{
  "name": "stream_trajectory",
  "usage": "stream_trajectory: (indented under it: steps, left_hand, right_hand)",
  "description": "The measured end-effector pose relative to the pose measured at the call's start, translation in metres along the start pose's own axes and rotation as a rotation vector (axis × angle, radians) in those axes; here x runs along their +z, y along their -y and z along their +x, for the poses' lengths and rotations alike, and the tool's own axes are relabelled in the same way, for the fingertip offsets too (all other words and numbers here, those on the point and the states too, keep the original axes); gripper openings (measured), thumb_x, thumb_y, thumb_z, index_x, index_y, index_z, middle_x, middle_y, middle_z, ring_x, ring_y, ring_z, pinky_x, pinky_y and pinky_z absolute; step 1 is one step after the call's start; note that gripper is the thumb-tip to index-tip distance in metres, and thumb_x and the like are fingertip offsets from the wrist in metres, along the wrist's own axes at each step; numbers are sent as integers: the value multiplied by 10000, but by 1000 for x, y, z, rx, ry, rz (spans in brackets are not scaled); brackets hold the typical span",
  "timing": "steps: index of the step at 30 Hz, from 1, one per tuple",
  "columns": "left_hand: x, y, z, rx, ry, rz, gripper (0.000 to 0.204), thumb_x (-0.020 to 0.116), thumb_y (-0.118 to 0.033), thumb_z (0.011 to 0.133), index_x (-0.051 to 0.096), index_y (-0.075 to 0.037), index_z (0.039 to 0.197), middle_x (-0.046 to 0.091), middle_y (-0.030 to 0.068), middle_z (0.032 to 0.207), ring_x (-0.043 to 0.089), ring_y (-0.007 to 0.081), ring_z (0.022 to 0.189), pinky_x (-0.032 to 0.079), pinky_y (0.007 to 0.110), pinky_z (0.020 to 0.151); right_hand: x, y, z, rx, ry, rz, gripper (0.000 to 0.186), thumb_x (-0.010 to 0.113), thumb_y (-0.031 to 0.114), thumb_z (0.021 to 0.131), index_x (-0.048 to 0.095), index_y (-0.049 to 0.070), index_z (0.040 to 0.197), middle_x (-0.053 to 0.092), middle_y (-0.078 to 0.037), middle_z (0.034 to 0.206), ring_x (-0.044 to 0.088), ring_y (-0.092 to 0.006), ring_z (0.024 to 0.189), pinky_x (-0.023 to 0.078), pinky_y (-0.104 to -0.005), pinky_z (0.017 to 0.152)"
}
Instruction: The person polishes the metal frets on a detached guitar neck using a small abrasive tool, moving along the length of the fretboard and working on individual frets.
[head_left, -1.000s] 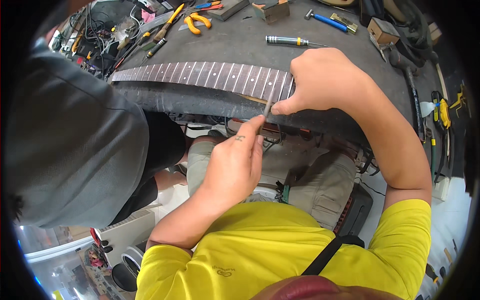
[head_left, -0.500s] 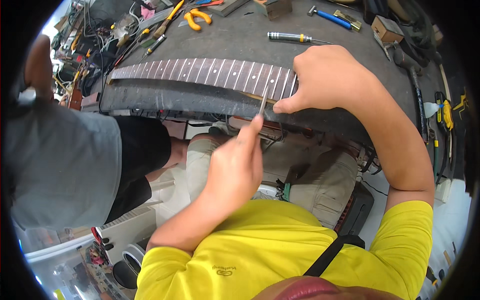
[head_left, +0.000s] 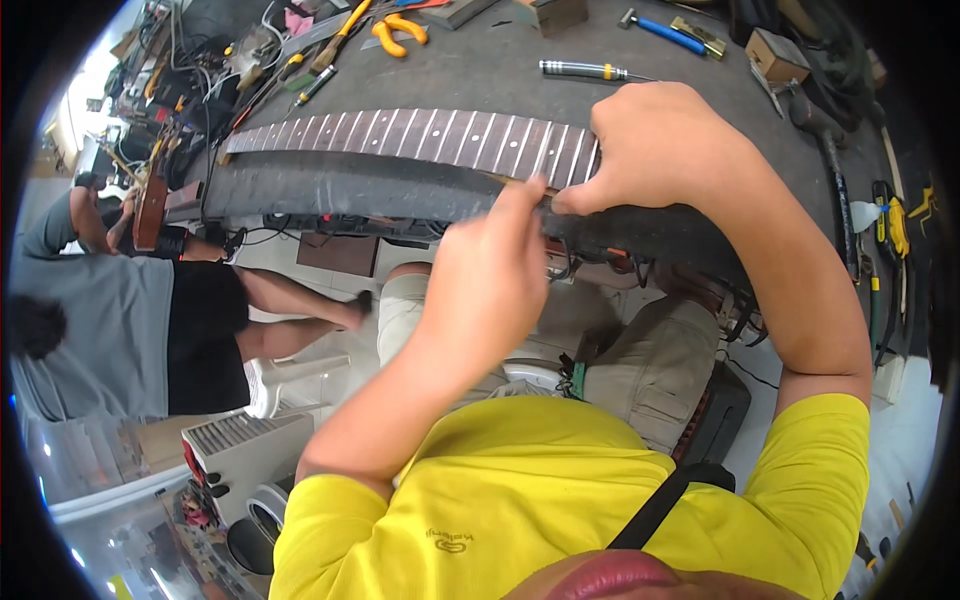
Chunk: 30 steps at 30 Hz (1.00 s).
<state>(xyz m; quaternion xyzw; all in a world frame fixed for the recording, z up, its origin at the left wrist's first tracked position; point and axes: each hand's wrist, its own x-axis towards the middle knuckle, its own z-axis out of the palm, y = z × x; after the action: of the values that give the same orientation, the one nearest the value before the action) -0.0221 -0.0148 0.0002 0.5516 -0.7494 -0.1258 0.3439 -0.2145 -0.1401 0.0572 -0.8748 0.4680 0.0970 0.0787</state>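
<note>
A guitar neck (head_left: 425, 136) with a dark fretted fingerboard, pale position dots and metal frets lies face up along the bench's near edge. My right hand (head_left: 660, 150) grips its right end, thumb on the near side and fingers over the far side. Just left of that thumb, my left hand (head_left: 490, 265) is closed in a pinch, fingertips at the neck's near edge by the last frets. It holds a thin metal rod-like tool, now mostly hidden by the fingers and blur; its exact kind cannot be told.
On the dark workbench (head_left: 480, 75) lie a screwdriver (head_left: 583, 70), orange-handled pliers (head_left: 400, 33), a blue-handled hammer (head_left: 665, 33) and a wooden block (head_left: 775, 58). Tools and cables crowd the left end. A hammer (head_left: 822, 140) lies at right. Another person (head_left: 110, 310) in grey is at left.
My left hand has moved up and slightly right, bringing its fingertips to the neck's edge. My right hand keeps its grip. The person in grey has moved farther away from the bench's front.
</note>
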Motion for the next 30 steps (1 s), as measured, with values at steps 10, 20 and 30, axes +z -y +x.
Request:
stream_trajectory:
  steps: [10,20,30]
  left_hand:
    - [3,-5,13,-42,65,67,299,648,71,991,668,75,1289,731,313,822,750,516,773,585,596,672]
    - [1,-7,23,-21,24,38,249,661,67,1004,725,60,1244,726,332,887,731,524,820,593,473,681]
    - [5,-6,39,-34,75,109,267,653,60,1010,743,40,1261,733,292,829,747,515,803,603,450,697]
  right_hand:
    - [1,1,2,-2,18,-13,774,750,809,786,855,42,800,789,-147,781,802,-323,831,647,-448,788]
    - [-4,-1,0,19,74,11,749,763,799,780,875,63,862,825,-141,850,817,-318,877,655,-438,833]
    - [0,-2,2,4,27,-14,776,761,819,776,867,53,845,807,-141,804,807,-316,838,648,-439,791]
